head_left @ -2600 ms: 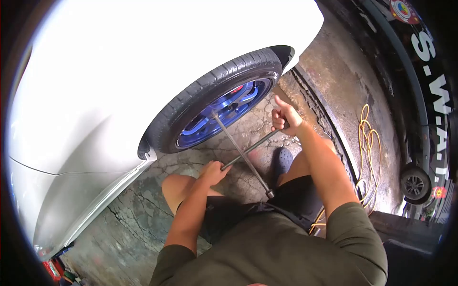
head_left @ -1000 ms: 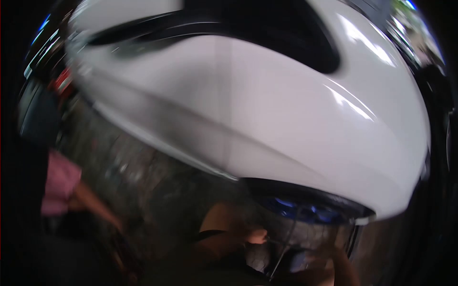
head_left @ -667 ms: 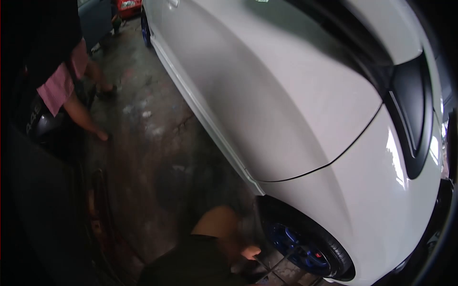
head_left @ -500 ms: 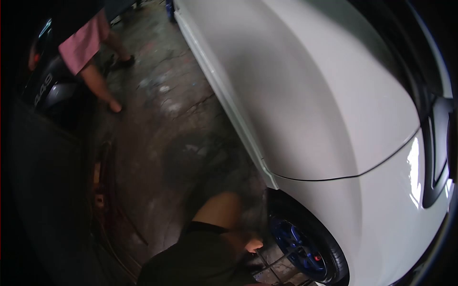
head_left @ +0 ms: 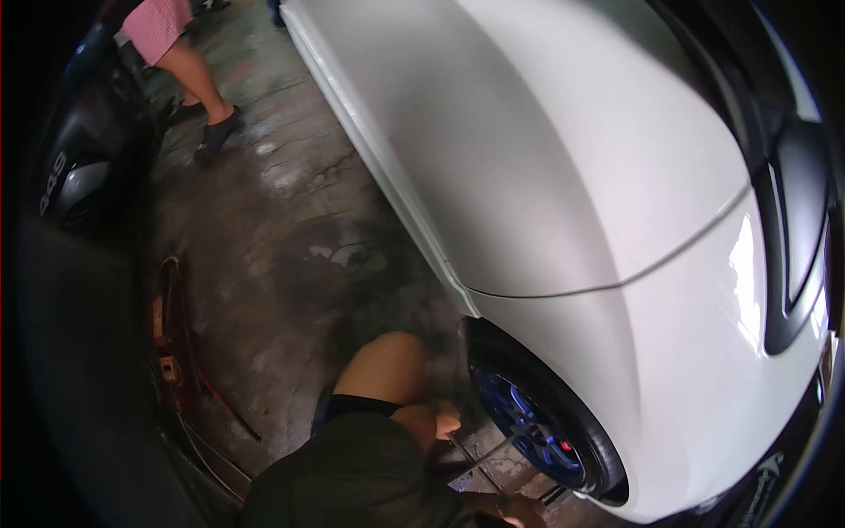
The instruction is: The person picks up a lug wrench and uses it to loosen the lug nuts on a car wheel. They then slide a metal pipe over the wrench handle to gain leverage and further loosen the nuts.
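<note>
A cross-shaped lug wrench (head_left: pixel 482 459) reaches from my hands to the blue-spoked wheel (head_left: pixel 519 407) of a white car, its far end against the middle of the spokes. Beside my bent knee, my left hand (head_left: pixel 447 421) is closed around the wrench's upper arm. My right hand (head_left: pixel 523 510), low at the bottom edge and partly in shadow, is curled at the lower arm. Its fingers show only in part. The black tyre (head_left: pixel 591 440) sits inside the wheel arch.
The white car body (head_left: pixel 528 220) fills the right side. At left lie a rusty red metal piece (head_left: pixel 167 370) and a hose-like line (head_left: pixel 202 453) on the stained concrete floor (head_left: pixel 282 290). A person in pink shorts (head_left: pixel 158 28) stands at the upper left, near a dark vehicle (head_left: pixel 84 176).
My view has shifted, so the car and wheel appear further up and left. More of my right hand shows. The other person has stepped and appears higher in view. My left hand stays on the wrench.
</note>
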Motion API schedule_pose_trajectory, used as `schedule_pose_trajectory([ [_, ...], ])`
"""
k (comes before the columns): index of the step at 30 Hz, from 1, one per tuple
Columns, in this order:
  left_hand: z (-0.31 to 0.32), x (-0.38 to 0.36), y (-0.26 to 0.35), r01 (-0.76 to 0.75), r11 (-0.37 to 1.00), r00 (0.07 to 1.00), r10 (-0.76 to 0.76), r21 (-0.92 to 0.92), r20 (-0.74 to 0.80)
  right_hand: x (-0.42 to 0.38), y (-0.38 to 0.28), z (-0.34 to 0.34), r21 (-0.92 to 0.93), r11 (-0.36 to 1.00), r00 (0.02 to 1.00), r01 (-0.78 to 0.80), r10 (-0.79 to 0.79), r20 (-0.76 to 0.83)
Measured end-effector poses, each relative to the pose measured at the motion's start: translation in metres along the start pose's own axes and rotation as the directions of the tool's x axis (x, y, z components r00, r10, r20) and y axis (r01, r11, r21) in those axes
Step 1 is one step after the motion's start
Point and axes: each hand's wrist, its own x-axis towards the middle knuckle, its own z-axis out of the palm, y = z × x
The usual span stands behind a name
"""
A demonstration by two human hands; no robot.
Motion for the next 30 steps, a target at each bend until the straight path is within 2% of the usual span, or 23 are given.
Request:
schedule_pose_trajectory([
  [5,-0.001,-0.005,-0.006,-0.027,0.998,0.999,0.026,-0.049,-0.036,0.017,0.025,0.028,-0.052,0.996,0.998,0.066,-0.067,-0.005],
  [8,-0.02,-0.006,0.005,0.063,0.997,0.993,-0.059,-0.037,0.102,0.048,0.042,0.054,-0.151,0.983,0.994,0.106,-0.111,-0.026],
  [10,-0.018,-0.012,0.011,0.104,0.994,0.994,-0.105,-0.046,-0.015,0.028,0.025,0.034,-0.116,0.99,0.995,0.079,-0.086,-0.058],
  [12,-0.046,-0.023,0.03,0.161,0.984,0.987,-0.159,0.073,-0.027,0.0,-0.011,0.004,-0.089,0.994,0.991,0.056,-0.066,-0.118],
  [14,-0.037,-0.015,0.034,0.319,0.943,0.941,-0.327,0.098,0.083,-0.021,-0.045,-0.017,-0.094,0.996,0.982,0.01,-0.028,-0.185],
  [16,-0.026,-0.016,0.057,0.496,0.843,0.868,-0.488,0.209,-0.092,-0.027,-0.061,-0.024,-0.136,0.987,0.968,-0.083,0.047,-0.247],
  [17,-0.025,-0.015,0.076,0.554,0.823,0.831,-0.538,0.127,-0.14,-0.026,-0.067,-0.023,-0.155,0.979,0.954,-0.13,0.081,-0.289],
  [19,-0.032,-0.022,0.124,0.655,0.754,0.732,-0.647,-0.039,-0.215,-0.024,-0.073,-0.027,-0.123,0.983,0.968,-0.136,0.105,-0.23],
  [22,-0.105,-0.067,0.197,0.406,0.837,0.8,-0.52,-0.367,-0.299,0.0,-0.045,-0.01,-0.261,0.959,0.989,-0.111,0.08,-0.128],
  [24,-0.16,-0.124,0.219,0.27,0.689,0.719,-0.609,-0.673,-0.335,-0.035,-0.085,-0.022,-0.442,0.894,0.93,0.07,-0.22,-0.296],
  [26,-0.164,-0.183,0.239,0.399,0.516,0.263,-0.856,-0.758,-0.445,-0.079,-0.163,-0.049,-0.232,0.944,0.902,0.234,-0.3,-0.31],
  [27,-0.153,-0.218,0.252,0.5,0.373,0.017,-0.906,-0.781,-0.422,-0.095,-0.188,-0.052,-0.094,0.917,0.876,0.388,-0.398,-0.273],
  [28,-0.137,-0.255,0.275,0.57,0.207,-0.232,-0.888,-0.795,-0.398,-0.109,-0.213,-0.052,0.061,0.85,0.832,0.524,-0.495,-0.251],
  [30,-0.047,-0.296,0.369,0.542,-0.084,-0.273,-0.959,-0.836,-0.081,-0.158,-0.266,-0.068,0.373,0.805,0.848,0.462,-0.524,0.08],
])
